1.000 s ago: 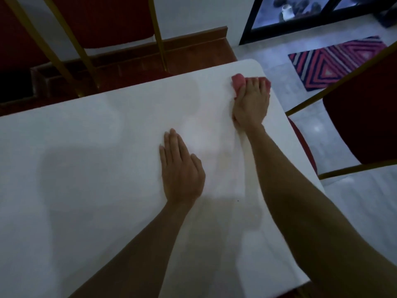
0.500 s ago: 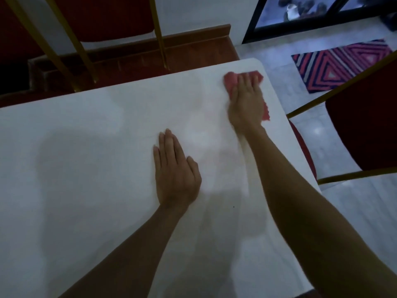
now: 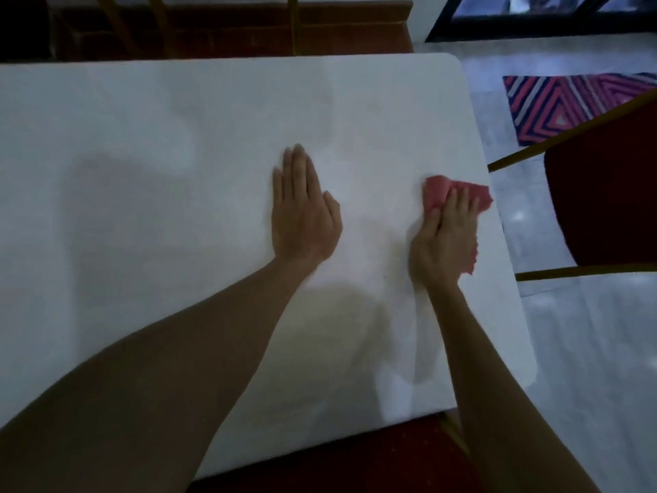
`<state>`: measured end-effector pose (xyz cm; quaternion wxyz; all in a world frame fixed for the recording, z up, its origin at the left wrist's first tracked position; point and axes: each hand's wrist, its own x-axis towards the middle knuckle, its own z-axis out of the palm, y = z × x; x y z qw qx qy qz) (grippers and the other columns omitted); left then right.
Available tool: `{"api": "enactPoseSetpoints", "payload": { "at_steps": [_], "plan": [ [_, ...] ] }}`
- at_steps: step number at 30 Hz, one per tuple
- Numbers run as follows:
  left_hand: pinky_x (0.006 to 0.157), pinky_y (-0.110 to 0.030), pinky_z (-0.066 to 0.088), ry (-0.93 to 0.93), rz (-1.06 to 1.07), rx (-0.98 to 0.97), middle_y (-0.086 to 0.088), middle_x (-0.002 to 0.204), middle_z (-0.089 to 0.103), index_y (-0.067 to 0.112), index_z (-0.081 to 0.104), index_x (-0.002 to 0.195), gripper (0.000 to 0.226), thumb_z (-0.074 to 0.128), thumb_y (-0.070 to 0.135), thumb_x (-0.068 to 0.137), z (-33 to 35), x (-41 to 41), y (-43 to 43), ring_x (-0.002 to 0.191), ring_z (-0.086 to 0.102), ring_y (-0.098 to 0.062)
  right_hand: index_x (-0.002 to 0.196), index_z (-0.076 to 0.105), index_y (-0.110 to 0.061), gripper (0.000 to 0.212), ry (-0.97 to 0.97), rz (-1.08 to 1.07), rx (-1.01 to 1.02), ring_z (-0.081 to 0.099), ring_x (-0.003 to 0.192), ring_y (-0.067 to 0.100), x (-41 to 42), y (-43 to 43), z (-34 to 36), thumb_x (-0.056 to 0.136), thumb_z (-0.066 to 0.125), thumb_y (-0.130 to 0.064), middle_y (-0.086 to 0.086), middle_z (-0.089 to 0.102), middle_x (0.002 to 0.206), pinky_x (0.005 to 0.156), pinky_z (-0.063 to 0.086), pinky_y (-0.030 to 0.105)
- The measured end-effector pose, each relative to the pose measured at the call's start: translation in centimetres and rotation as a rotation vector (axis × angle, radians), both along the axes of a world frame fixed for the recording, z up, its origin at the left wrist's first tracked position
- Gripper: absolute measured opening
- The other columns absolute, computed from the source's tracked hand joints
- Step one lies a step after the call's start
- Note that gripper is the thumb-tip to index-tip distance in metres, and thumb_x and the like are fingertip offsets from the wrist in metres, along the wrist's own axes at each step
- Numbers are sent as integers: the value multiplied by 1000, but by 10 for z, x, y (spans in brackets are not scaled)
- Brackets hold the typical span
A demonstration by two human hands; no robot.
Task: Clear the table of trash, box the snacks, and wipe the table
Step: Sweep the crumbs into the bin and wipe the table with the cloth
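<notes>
While the left hand [image 3: 304, 215] lies flat, the right hand [image 3: 444, 240] presses flat on a pink cloth [image 3: 435, 192]

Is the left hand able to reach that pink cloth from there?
Probably yes: only bare table lies between the left hand and the pink cloth, though the right hand presses on most of it.

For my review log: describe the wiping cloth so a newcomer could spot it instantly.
Find the white table and follow its right edge. There the right hand presses a crumpled pink cloth, the only coloured thing on the tabletop.
</notes>
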<state>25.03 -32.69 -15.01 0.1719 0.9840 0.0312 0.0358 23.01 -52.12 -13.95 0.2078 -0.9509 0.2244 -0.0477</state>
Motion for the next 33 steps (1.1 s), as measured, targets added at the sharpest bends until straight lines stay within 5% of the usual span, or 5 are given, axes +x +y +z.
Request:
{"api": "enactPoseSetpoints", "payload": {
  "at_steps": [6,13,21,28,33],
  "plan": [
    [124,-42,7,104,10,-121,-17,163,20,-5,26,152,63,40,18,94,11,-8,10,152,14,-28,156,29,-7,53,36,581,-57,16,154,26,-104,15,-4,107,36,-26,9,24,163,125,16,51],
    [125,-38,11,-28,292,-356,-12,157,37,0,49,141,54,34,11,89,42,-135,60,151,23,-25,152,35,1,51,50,-107,-77,24,150,39,-101,32,2,108,30,-24,20,32,159,123,17,53],
    [125,-40,9,-40,511,-203,-15,159,30,-1,39,147,53,39,12,96,33,-228,140,153,15,-25,156,27,-7,56,41,1095,-95,9,154,29,-160,182,6,106,43,-26,12,20,165,125,14,51],
    [125,-45,7,-45,824,-165,-19,161,22,-3,30,151,56,36,16,99,16,-263,215,153,10,-30,154,31,0,53,-15,511,-44,16,153,32,-144,177,-1,106,39,-20,16,27,162,123,19,52],
    [123,-50,16,-86,860,-33,-21,160,25,-2,29,152,51,32,18,105,-7,-281,212,151,18,-32,156,27,-9,55,66,1072,-53,8,154,32,-205,248,2,106,40,-27,14,19,165,124,13,52]
  ]
}}
